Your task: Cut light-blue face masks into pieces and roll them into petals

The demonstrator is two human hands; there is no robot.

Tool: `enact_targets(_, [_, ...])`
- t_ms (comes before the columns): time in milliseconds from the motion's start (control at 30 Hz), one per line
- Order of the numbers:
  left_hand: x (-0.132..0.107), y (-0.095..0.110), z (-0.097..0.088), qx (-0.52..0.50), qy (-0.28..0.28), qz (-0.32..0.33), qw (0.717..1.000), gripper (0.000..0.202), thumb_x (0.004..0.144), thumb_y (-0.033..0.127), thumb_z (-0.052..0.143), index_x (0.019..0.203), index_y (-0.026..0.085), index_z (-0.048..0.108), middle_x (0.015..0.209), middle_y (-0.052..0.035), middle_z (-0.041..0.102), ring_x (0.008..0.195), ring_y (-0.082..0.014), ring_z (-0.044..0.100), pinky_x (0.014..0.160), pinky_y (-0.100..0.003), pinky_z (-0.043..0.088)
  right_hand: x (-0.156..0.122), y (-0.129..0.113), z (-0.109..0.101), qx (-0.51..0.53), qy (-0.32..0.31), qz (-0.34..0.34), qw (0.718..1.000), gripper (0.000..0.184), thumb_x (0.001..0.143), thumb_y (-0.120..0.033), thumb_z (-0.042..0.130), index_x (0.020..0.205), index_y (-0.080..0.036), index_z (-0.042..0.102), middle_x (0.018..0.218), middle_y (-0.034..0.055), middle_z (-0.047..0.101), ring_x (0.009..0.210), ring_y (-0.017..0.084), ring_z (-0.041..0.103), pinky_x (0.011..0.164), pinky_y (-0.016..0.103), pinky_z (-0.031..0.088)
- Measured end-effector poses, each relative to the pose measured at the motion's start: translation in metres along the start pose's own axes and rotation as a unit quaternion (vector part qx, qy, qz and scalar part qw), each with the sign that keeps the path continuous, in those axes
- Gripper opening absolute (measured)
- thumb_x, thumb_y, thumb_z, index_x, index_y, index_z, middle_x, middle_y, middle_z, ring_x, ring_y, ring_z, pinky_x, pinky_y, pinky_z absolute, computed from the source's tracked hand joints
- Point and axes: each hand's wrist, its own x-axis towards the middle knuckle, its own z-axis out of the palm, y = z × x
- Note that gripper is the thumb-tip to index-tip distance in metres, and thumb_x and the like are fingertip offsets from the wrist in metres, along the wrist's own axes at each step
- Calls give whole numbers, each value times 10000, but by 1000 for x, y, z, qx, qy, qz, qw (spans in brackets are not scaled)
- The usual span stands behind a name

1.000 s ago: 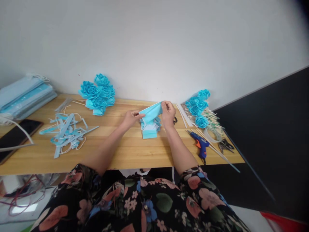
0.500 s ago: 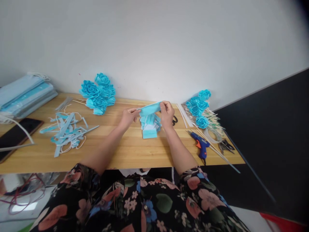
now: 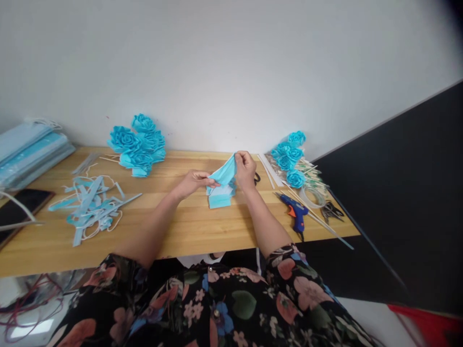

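Between my hands a light-blue piece of mask fabric (image 3: 224, 170) is stretched at a slant, its right end higher. My left hand (image 3: 197, 183) pinches its lower left corner between thumb and fingers. At the upper right end, the closed fingers of my right hand (image 3: 245, 168) grip it. Under it on the table lies a pile of cut blue and white fabric pieces (image 3: 220, 200), partly hidden by the held piece. Black scissor handles (image 3: 257, 179) show just beyond my right wrist; the blades are hidden.
Blue fabric roses (image 3: 139, 144) stand at back left, more roses (image 3: 289, 156) at right. A glue gun (image 3: 297, 212), tape roll (image 3: 311, 197) and pliers (image 3: 332, 211) lie right. Left are cut strips (image 3: 92, 205), a phone (image 3: 25, 207) and stacked masks (image 3: 32, 149).
The fabric piece has gone from nearly level and flat to slanted and pulled taut, with my left hand lower. The whole view has shifted slightly.
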Motion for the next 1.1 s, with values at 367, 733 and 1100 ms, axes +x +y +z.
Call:
enact_targets(367, [3, -1, -26, -25, 19, 92, 995, 689, 686, 645, 724, 1195, 182, 691, 1110, -137, 729, 940, -240, 680, 834, -346, 519, -4, -22, -2, -5, -72, -51, 996, 215, 893, -382, 554, 810, -197, 625, 700, -26, 574, 649, 120, 498, 636, 242, 405])
enact_targets(733, [4, 9, 1, 123, 143, 94, 978, 225, 693, 365, 763, 768, 159, 716, 797, -33, 693, 807, -177, 619, 769, -273, 463, -21, -30, 14, -88, -221, -160, 958, 252, 943, -418, 512, 887, -244, 687, 895, 55, 702, 886, 200, 636, 845, 332, 473])
enact_targets(1100, [9, 3, -3, -82, 250, 128, 956, 379, 726, 496, 723, 887, 162, 647, 850, -34, 686, 806, -157, 619, 755, -268, 473, -36, -20, 42, 36, -223, 79, 971, 474, 741, -380, 720, 1154, -193, 580, 1110, 77, 702, 954, 220, 648, 833, 351, 513])
